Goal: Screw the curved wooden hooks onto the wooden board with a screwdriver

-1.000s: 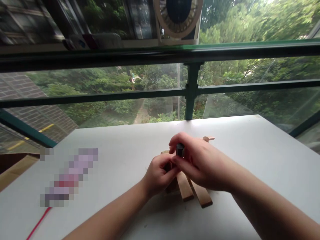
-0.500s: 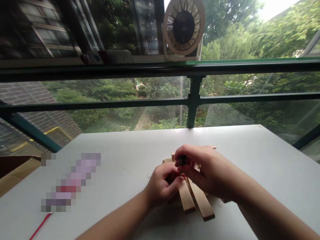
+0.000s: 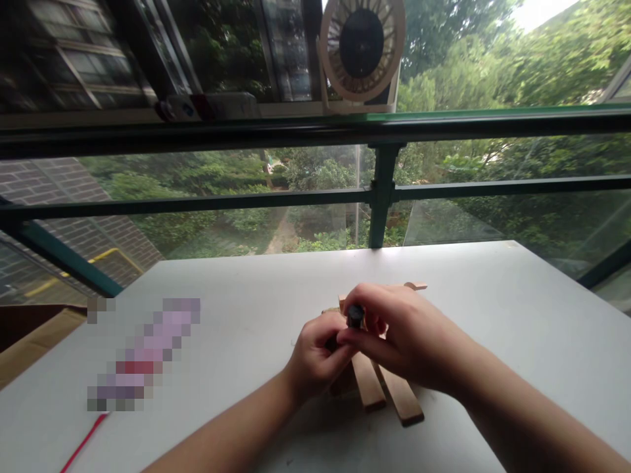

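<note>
My right hand (image 3: pixel 399 325) is closed around a short, black-handled tool (image 3: pixel 355 316), probably a screwdriver. Only its dark end shows between thumb and forefinger; the working tip is hidden. My left hand (image 3: pixel 318 348) is also closed, its thumb and fingers meeting right beside the right hand's thumb. What it pinches lies out of sight. Beneath both hands is a piece built of wooden slats. Two of them, a left slat (image 3: pixel 369 384) and a right slat (image 3: pixel 401 396), stick out toward me. The middle of the piece is covered by my hands.
The white table (image 3: pixel 231 315) carries a pixelated pinkish object (image 3: pixel 158 341) at left, with a red cord (image 3: pixel 83 443). Another wooden piece (image 3: pixel 417 286) lies behind my right hand. A cardboard box (image 3: pixel 39 335) stands at the left edge. A fan (image 3: pixel 362 52) sits beyond the railing (image 3: pixel 197 205).
The black tool's end has tipped toward me, and my right thumb has moved left against my left hand's fingertips. The view has shifted slightly.
</note>
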`<state>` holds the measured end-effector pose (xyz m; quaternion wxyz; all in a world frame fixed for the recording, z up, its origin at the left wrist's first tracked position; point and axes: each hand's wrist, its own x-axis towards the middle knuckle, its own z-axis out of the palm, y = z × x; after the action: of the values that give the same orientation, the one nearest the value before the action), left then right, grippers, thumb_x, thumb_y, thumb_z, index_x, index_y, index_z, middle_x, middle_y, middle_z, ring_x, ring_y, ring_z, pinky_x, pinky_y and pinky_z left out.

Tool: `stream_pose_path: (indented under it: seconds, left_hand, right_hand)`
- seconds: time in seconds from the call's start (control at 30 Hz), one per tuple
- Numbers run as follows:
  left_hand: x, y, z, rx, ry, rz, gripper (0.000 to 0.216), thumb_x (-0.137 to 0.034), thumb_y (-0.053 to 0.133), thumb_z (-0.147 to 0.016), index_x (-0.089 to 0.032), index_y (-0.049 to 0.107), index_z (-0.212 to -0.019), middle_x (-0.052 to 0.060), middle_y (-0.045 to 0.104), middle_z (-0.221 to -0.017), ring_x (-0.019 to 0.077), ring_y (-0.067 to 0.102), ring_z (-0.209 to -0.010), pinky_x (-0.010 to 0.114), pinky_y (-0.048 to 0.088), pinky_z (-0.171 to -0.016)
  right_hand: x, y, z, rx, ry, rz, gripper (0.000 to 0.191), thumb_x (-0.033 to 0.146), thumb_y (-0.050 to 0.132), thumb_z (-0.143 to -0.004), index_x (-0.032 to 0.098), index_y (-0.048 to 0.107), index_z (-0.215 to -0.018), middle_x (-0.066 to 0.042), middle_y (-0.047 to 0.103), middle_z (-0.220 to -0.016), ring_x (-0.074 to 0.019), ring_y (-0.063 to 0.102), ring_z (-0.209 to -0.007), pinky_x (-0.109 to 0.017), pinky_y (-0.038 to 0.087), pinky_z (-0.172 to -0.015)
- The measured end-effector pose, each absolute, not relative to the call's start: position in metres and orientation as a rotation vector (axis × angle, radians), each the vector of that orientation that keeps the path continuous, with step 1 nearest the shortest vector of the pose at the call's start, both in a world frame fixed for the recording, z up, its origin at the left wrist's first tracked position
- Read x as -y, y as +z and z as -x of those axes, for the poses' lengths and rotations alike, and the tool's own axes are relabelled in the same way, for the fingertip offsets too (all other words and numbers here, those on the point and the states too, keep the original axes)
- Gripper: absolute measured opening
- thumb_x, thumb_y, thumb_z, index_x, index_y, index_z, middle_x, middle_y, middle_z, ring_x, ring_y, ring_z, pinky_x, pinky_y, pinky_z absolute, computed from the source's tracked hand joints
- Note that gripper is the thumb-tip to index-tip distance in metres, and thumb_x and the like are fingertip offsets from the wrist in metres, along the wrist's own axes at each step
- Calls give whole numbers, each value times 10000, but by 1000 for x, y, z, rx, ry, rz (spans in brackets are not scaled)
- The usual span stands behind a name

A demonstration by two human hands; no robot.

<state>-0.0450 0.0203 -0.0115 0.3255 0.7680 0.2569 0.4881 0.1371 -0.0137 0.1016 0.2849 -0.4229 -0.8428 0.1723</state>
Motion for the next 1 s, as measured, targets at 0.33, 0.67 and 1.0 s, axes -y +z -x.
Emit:
stream_pose_path:
  seconds: [0.33, 0.67, 1.0]
  left_hand:
    - [-21, -9, 46, -687, 1334, -2125, 139, -257, 638, -848, -161, 624, -749, 26, 634, -709, 133, 572, -666, 249, 451, -622]
    - [-19, -8, 43, -711, 1327, -2135, 178, -264, 615, -871, -159, 609, -728, 25, 615, -689, 132, 567, -668, 249, 454, -633]
    - [-21, -17, 44, -712, 1348, -1988, 166, -318, 648, -863, -163, 635, -805, 28, 612, -700, 130, 547, -641, 254, 448, -600]
  right_hand:
    - [16, 105, -144, 2282, 524, 1017, 274, 156, 516, -853, 260, 575, -1099, 41, 675, -984, -93, 576, -798, -236, 416, -716]
    - [15, 105, -135, 2218, 452, 1135, 32, 222, 524, -846, 209, 495, -855, 25, 574, -773, -107, 508, -683, -250, 356, -591]
    - [13, 102, -137, 2186, 434, 1127, 52, 234, 544, -843, 212, 499, -858, 26, 584, -765, -103, 516, -675, -240, 353, -574]
